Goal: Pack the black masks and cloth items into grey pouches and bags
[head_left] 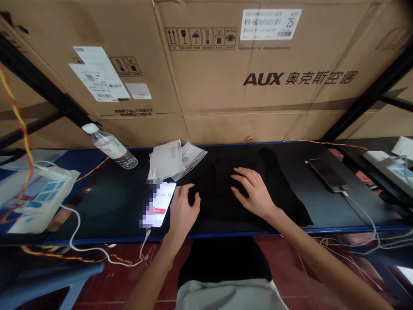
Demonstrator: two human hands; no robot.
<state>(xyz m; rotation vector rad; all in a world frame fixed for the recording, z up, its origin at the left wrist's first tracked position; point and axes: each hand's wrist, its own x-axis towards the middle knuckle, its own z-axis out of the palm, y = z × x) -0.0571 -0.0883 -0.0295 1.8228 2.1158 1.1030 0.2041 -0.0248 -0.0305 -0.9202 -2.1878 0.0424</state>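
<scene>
A piece of black cloth (pixel 222 206), perhaps a garment, is spread over the dark tabletop in front of me. Its outline blends into the surface, so its left side is hard to make out. My right hand (pixel 253 191) rests on the cloth with its fingers apart, gripping nothing. At the cloth's left side is my left hand (pixel 185 204), thumb and index finger curved with a gap between them. Just beside that hand lies a lit phone (pixel 163 204) showing a timer, with a white cable plugged in.
Behind the phone lie white plastic packets (pixel 167 159) and a tilted water bottle (pixel 111 146). A second phone (pixel 327 174) charges at the right. Power strips (pixel 48 198) and loose cables flank both sides. Large cardboard boxes (pixel 209 94) wall off the back.
</scene>
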